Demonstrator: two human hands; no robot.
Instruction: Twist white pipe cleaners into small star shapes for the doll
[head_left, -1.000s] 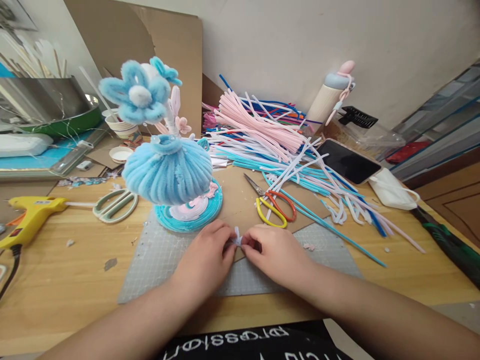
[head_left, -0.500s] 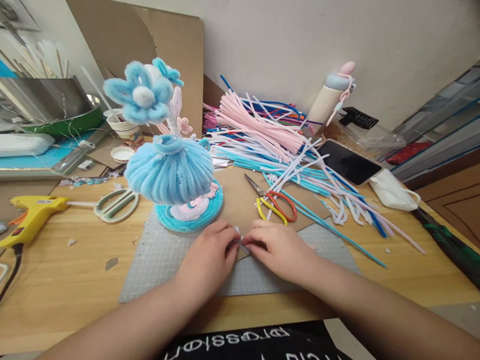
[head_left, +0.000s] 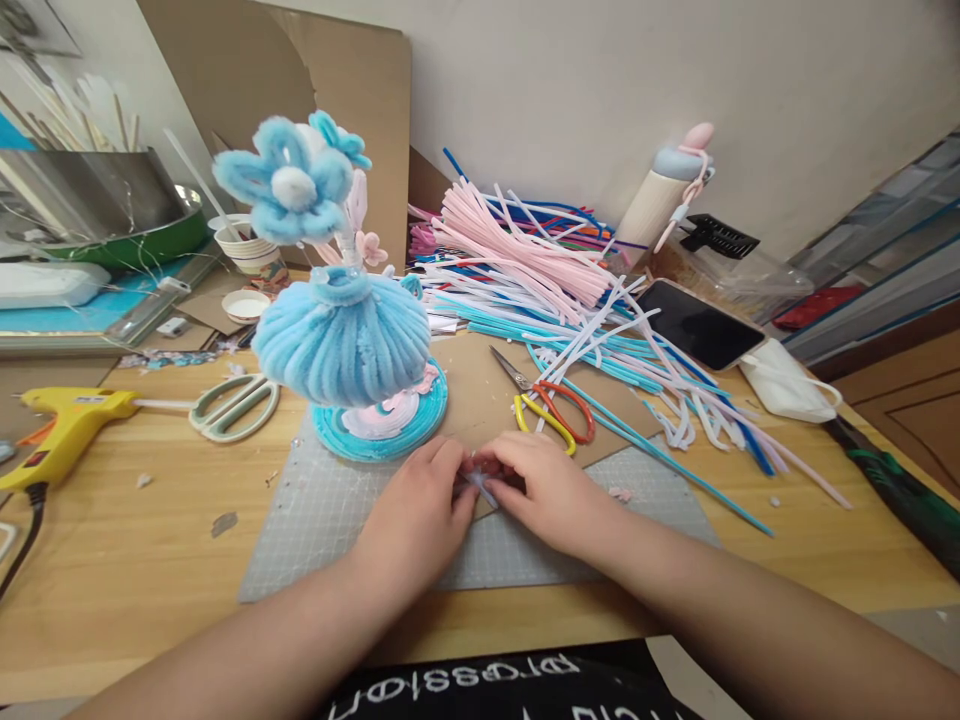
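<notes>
Between my fingertips is a small piece of pale white-lilac pipe cleaner (head_left: 480, 482), mostly covered by the fingers. My left hand (head_left: 421, 498) pinches it from the left, and my right hand (head_left: 546, 490) pinches it from the right. Both hands rest low over the grey cutting mat (head_left: 300, 535) and a cardboard sheet (head_left: 469, 375). Just behind my right hand lie scissors (head_left: 546, 400) with red and yellow handles. Behind my left hand stands a blue pipe-cleaner vase (head_left: 345, 340) with a fluffy blue flower (head_left: 289, 185), on a round blue, pink and white base (head_left: 382, 425).
A yellow glue gun (head_left: 71, 425) and green-handled scissors (head_left: 234, 407) lie at left. Loose pipe cleaners (head_left: 525, 250) are heaped at the back. A phone (head_left: 701, 322) and a bottle (head_left: 660, 200) are at right. Paper cups (head_left: 251, 250) stand back left.
My fingers have shifted around the small piece, and my right fingers have come closer over it. More of its pale fuzz shows between the fingertips. The view has moved slightly.
</notes>
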